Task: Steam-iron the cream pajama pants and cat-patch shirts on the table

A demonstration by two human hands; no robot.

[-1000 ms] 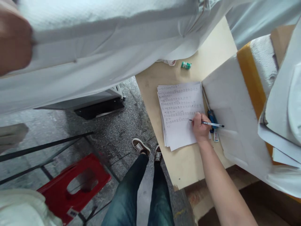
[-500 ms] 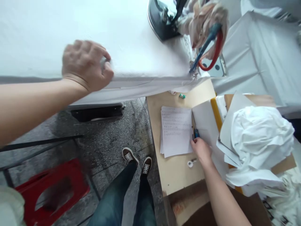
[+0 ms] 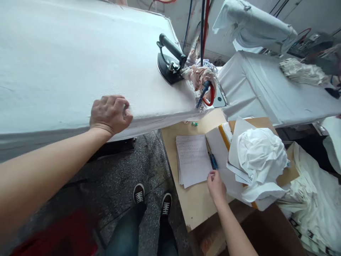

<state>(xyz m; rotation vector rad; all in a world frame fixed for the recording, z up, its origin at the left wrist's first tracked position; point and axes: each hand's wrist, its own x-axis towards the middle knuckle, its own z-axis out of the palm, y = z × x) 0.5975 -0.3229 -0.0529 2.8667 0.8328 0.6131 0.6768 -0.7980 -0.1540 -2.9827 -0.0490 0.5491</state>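
My left hand [image 3: 110, 114] rests curled on the front edge of the white padded ironing table [image 3: 66, 78]. A small gap shows between its thumb and forefinger; what is inside, if anything, I cannot make out. Over the wooden side table [image 3: 183, 193], my right hand [image 3: 216, 183] has its fingers drawn together by the lower right corner of a stack of handwritten paper sheets [image 3: 193, 160]. Its fingertips hide whatever they hold. Just above them lies a slim tool with a blue handle [image 3: 213, 161], beside the sheets.
An iron [image 3: 172, 64] stands on the ironing table, its cloth-wrapped hoses [image 3: 201, 76] at the right end. Crumpled white cloth [image 3: 262, 151] lies on papers and cardboard to the right. A small green spool [image 3: 194, 123] sits behind the sheets. A red stool [image 3: 58, 234] is lower left.
The view has shifted, showing more of the far side. My right hand has moved down from the blue-handled tool; the small white roll near it is no longer visible. My left hand stays on the table edge.
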